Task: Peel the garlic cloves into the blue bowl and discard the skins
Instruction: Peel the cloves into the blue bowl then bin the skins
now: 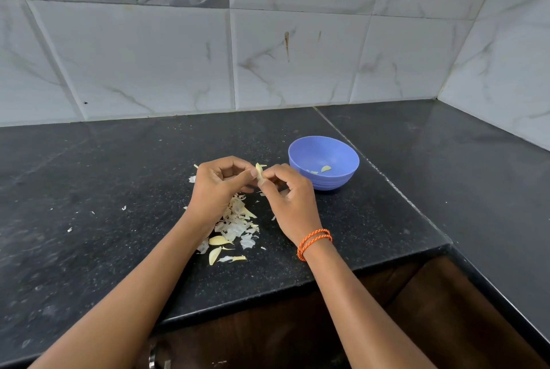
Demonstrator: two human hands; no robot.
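Observation:
A pale garlic clove [259, 173] is pinched between the fingertips of both hands above the black counter. My left hand [218, 187] holds it from the left and my right hand [288, 199] from the right, with a bit of skin sticking up at its top. Under my hands lies a pile of papery garlic skins [238, 225], with two cloves [218, 240] at its near end. The blue bowl [342, 178] stands just right of my hands and holds a few peeled garlic pieces [326, 168].
Black granite counter [104, 190] runs left and wraps round an inside corner on the right. Its front edge [297, 285] is close below my wrists, dark cabinet beneath. Small skin flecks [123, 208] lie scattered to the left. Tiled wall behind.

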